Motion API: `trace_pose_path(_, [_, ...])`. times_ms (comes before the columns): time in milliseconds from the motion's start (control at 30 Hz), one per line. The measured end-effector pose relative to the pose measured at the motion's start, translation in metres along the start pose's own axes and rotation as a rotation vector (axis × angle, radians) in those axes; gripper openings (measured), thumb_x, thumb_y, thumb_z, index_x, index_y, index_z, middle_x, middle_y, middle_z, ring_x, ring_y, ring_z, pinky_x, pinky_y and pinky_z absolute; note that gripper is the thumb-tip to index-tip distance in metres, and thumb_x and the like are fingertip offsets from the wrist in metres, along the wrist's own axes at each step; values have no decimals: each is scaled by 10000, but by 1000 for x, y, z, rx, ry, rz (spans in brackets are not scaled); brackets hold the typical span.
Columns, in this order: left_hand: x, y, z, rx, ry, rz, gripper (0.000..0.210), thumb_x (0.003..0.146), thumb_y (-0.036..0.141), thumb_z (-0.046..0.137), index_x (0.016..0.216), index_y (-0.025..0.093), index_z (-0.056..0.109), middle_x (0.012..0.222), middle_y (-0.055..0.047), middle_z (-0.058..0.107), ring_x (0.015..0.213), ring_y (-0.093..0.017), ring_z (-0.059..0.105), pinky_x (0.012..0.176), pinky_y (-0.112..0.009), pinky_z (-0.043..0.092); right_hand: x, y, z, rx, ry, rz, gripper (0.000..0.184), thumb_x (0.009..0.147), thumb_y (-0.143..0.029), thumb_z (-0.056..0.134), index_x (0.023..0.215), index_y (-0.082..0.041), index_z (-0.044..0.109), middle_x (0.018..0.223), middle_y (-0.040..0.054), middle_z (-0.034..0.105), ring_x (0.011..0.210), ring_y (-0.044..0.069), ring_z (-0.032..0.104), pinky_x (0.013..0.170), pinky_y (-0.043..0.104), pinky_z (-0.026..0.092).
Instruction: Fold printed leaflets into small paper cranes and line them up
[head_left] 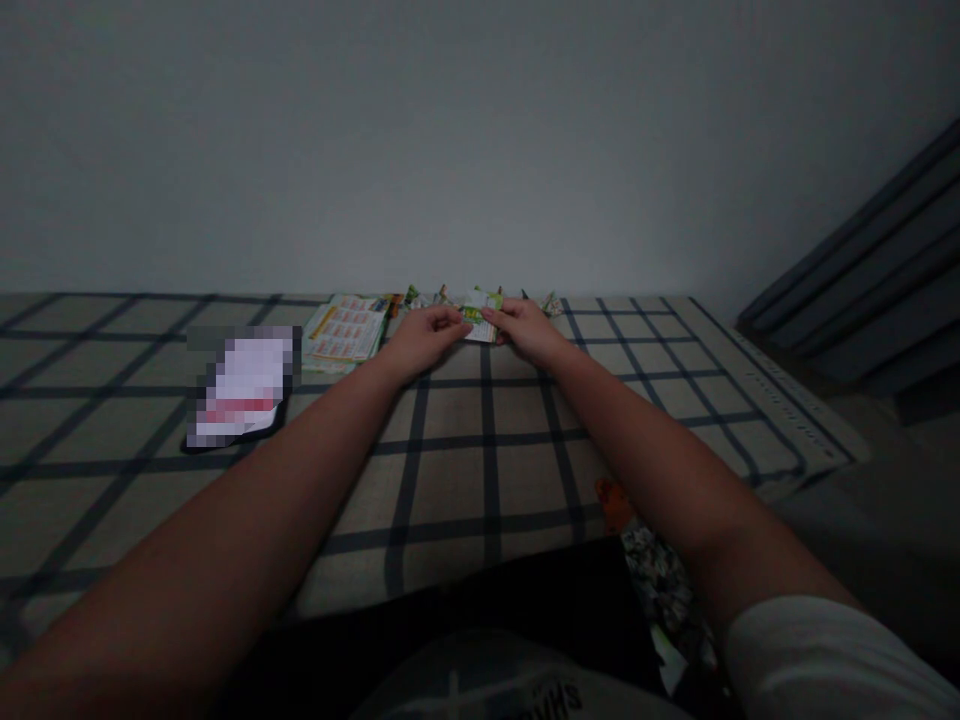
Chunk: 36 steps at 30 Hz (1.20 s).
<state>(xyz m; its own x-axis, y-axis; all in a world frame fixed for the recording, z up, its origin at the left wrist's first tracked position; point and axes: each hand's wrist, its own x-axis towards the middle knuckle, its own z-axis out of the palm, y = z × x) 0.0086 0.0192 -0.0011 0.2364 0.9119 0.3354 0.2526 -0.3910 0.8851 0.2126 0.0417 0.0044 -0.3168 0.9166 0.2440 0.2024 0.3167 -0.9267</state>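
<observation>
A small piece of printed green and white paper [480, 328] is stretched between my two hands at the far side of the checked cloth. My left hand [429, 335] pinches its left side between thumb and fingers. On the right side, my right hand [527, 327] grips the paper with the thumb on top and the fingers partly hidden behind. Just beyond the hands lie several crumpled or folded paper pieces [426, 297], some of them covered by the hands. A stack of printed sheets [347, 328] rests to the left of my left hand.
A phone [244, 385] with a blurred-out screen lies at the left on the checked cloth [450, 480]. A pale wall [480, 150] rises behind. Near my right forearm are an orange item [614, 503] and a patterned heap [660, 580]. Dark folded fabric [870, 250] hangs at the right.
</observation>
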Motion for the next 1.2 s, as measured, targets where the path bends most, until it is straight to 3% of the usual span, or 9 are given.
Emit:
trace_pose_path(167, [0, 0, 0, 9, -3, -7, 343, 747, 498, 754, 790, 171, 659, 680, 5, 596, 619, -127, 490, 566, -245, 340, 3, 1, 3, 108, 30, 48, 426, 929, -533, 653, 699, -177, 603, 661, -3, 578, 591, 114, 517, 540, 232, 428])
trace_pose_path(367, [-2, 0, 2, -56, 7, -67, 307, 723, 464, 759, 729, 183, 637, 617, 12, 567, 542, -115, 457, 511, -241, 303, -1, -4, 2, -22, -22, 1, 426, 977, -462, 598, 657, -185, 543, 601, -32, 502, 564, 105, 456, 568, 239, 378])
trace_pose_path(600, [0, -1, -1, -8, 77, -17, 309, 783, 488, 708, 751, 185, 664, 614, 13, 580, 548, -123, 476, 523, -244, 320, -8, -15, 2, -162, -86, -15, 508, 960, -572, 583, 633, -191, 507, 594, -30, 475, 590, 112, 426, 588, 253, 347])
trace_pose_path(800, [-2, 3, -3, 49, 62, 35, 329, 792, 496, 712, 732, 176, 669, 624, 11, 596, 585, -127, 496, 569, -251, 362, -11, -15, 2, -169, -97, 15, 366, 848, -474, 729, 716, -174, 569, 657, -26, 527, 633, 119, 470, 580, 253, 339])
trace_pose_path(1033, [-4, 4, -1, -2, 50, -4, 353, 790, 529, 727, 763, 180, 685, 609, 7, 604, 547, -124, 500, 537, -247, 355, -8, -14, 3, -104, -74, 7, 276, 852, -384, 745, 728, -169, 623, 674, -9, 569, 663, 136, 523, 608, 257, 411])
trace_pose_path(1200, [-1, 3, -1, -31, 103, -2, 369, 783, 541, 733, 786, 175, 685, 590, 16, 583, 535, -116, 480, 532, -237, 335, -9, -16, 5, 10, -103, 62, 155, 827, -286, 762, 836, -151, 686, 765, 19, 680, 658, 117, 573, 625, 241, 479])
